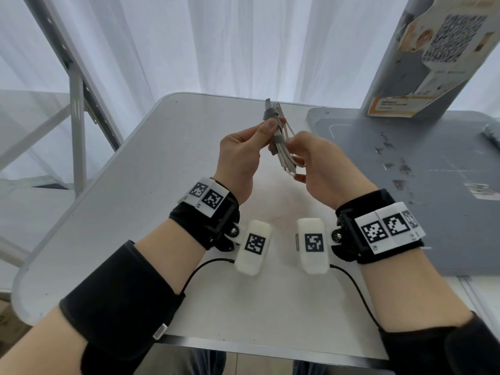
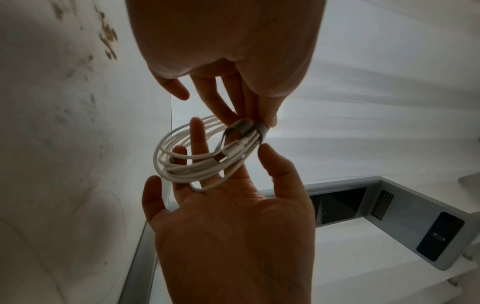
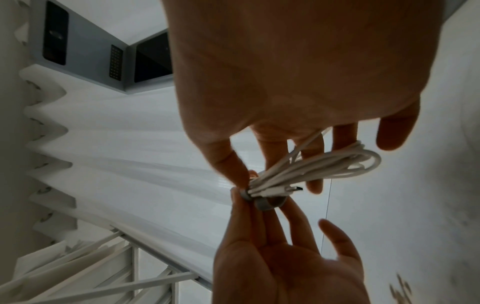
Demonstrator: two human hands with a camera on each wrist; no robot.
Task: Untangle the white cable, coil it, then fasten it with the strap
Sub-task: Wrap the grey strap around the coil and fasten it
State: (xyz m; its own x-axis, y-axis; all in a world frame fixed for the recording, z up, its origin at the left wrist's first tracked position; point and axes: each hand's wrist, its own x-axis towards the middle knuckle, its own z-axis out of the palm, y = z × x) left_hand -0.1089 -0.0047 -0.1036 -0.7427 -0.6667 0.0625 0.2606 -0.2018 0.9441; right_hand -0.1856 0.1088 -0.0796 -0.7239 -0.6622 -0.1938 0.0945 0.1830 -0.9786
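Head view: I see the left hand (image 1: 238, 161) and the right hand (image 1: 322, 163) holding the coiled white cable (image 1: 284, 147) up between them, above the table (image 1: 108, 212). Left thumb and fingers pinch the grey strap (image 1: 270, 115) at the bundle's top; right fingers curl round the lower loops.

Left wrist view: strap (image 2: 245, 128) wrapped round the cable (image 2: 182, 164), left fingertips (image 2: 270, 121) pinching it.

Right wrist view: cable loops (image 3: 337, 162) threaded through right fingers (image 3: 345, 135); strap (image 3: 262, 202) gripped just below.
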